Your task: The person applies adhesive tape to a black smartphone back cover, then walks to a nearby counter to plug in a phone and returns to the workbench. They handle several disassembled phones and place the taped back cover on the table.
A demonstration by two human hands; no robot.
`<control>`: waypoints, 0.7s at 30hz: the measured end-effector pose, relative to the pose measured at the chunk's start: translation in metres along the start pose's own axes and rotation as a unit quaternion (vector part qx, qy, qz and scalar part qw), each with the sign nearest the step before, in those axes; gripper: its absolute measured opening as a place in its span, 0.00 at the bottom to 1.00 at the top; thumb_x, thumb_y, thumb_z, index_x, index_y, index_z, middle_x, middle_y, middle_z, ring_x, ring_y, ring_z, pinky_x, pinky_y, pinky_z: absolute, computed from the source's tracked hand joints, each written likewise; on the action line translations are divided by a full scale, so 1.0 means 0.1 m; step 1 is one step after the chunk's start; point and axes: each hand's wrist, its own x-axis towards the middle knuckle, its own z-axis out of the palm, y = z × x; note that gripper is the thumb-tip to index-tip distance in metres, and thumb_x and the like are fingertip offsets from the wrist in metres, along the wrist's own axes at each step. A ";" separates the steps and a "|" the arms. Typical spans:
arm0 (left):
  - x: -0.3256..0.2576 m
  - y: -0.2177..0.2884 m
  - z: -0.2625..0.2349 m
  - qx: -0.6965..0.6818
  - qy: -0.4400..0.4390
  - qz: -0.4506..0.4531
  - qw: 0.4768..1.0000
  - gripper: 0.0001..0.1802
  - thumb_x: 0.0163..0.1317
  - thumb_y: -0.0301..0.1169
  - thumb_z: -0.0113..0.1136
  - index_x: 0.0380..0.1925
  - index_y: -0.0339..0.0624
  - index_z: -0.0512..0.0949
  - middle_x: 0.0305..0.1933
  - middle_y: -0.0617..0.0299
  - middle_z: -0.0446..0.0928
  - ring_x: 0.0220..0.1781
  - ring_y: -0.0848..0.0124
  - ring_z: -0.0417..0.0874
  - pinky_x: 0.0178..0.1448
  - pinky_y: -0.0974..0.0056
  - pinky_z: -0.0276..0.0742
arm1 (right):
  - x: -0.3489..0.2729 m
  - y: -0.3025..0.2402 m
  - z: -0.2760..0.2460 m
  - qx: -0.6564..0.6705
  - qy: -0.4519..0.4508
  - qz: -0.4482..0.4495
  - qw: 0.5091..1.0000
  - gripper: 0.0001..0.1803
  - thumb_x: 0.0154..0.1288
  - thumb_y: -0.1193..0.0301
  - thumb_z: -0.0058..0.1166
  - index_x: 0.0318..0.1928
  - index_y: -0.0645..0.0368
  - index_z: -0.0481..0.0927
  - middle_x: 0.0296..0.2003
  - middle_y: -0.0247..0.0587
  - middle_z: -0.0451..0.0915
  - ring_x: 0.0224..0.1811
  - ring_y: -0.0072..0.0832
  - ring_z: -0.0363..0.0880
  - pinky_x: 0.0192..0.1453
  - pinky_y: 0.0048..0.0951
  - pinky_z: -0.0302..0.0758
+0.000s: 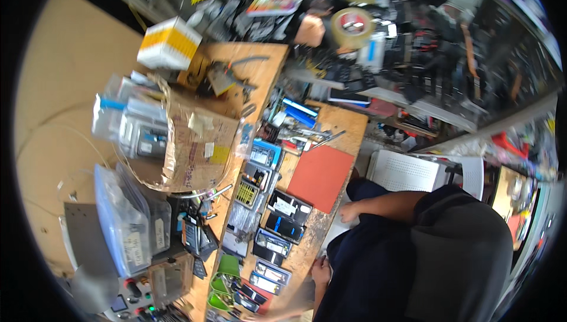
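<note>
My right hand (348, 211) rests curled at the edge of the wooden workbench (307, 245), just below a red work mat (322, 175); nothing shows in it. Lower along the same edge is my left hand (321, 272), small and blurred, its fingers unclear. Between the hands and left of them lie several phones and small screens in rows (277, 218). My dark-clothed body (401, 257) fills the lower right.
A torn cardboard box (198, 145), bags of parts (127, 121) and a clear plastic tub (127, 218) crowd the bench's left side. Tweezers (328, 139) lie above the mat. Another person's hand (310, 30) is beside a tape roll (352, 27) at the top. A white perforated panel (404, 171) stands at the right.
</note>
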 end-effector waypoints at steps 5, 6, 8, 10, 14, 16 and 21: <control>-0.07 0.29 -0.45 0.012 0.111 0.165 0.980 0.22 0.80 0.33 0.57 0.63 0.25 0.83 0.62 0.40 0.88 0.65 0.52 0.89 0.72 0.55 0.81 | -0.41 0.41 -0.36 0.094 0.297 0.074 0.947 0.22 0.65 0.61 0.55 0.43 0.70 0.91 0.43 0.65 0.90 0.49 0.54 0.92 0.54 0.55 0.85; -0.14 0.32 -0.44 -0.057 0.087 0.145 0.984 0.22 0.81 0.32 0.58 0.64 0.25 0.82 0.62 0.41 0.88 0.64 0.55 0.89 0.71 0.56 0.81 | -0.49 0.49 -0.24 0.170 0.379 0.123 0.901 0.22 0.65 0.61 0.55 0.42 0.70 0.91 0.43 0.65 0.90 0.50 0.54 0.92 0.55 0.55 0.86; -0.34 0.36 -0.41 -0.021 0.044 0.189 0.981 0.21 0.82 0.31 0.58 0.65 0.27 0.82 0.60 0.44 0.89 0.62 0.61 0.89 0.69 0.59 0.82 | -0.76 0.65 0.24 0.177 0.545 0.203 0.794 0.21 0.67 0.60 0.54 0.41 0.65 0.92 0.38 0.61 0.91 0.44 0.50 0.93 0.51 0.51 0.87; -0.50 0.36 -0.35 -0.038 -0.040 0.209 0.976 0.21 0.82 0.31 0.59 0.66 0.28 0.82 0.58 0.46 0.89 0.60 0.63 0.89 0.67 0.61 0.82 | -1.06 0.85 0.77 0.311 0.550 0.263 0.729 0.19 0.66 0.60 0.55 0.37 0.60 0.92 0.30 0.53 0.91 0.34 0.45 0.93 0.47 0.49 0.88; -0.49 0.29 -0.30 -0.001 -0.234 0.284 0.930 0.20 0.82 0.34 0.61 0.66 0.32 0.83 0.54 0.51 0.89 0.57 0.69 0.88 0.64 0.64 0.82 | -1.66 0.94 2.29 -0.058 0.315 0.208 0.924 0.13 0.66 0.63 0.60 0.36 0.58 0.93 0.33 0.48 0.92 0.36 0.43 0.93 0.43 0.50 0.88; -0.32 0.31 -0.25 0.105 -0.254 0.295 0.915 0.22 0.82 0.37 0.62 0.67 0.35 0.83 0.57 0.48 0.90 0.60 0.66 0.89 0.68 0.62 0.81 | -1.98 0.85 2.99 0.229 0.413 0.220 0.854 0.13 0.63 0.68 0.59 0.38 0.63 0.92 0.35 0.53 0.92 0.33 0.41 0.93 0.39 0.47 0.88; -0.07 0.34 0.06 0.142 -0.224 0.331 0.906 0.23 0.81 0.40 0.62 0.66 0.35 0.84 0.60 0.45 0.90 0.63 0.63 0.89 0.71 0.59 0.80 | -2.50 0.48 3.87 0.516 0.491 0.301 0.634 0.18 0.61 0.66 0.57 0.36 0.70 0.91 0.35 0.56 0.92 0.32 0.41 0.93 0.37 0.42 0.88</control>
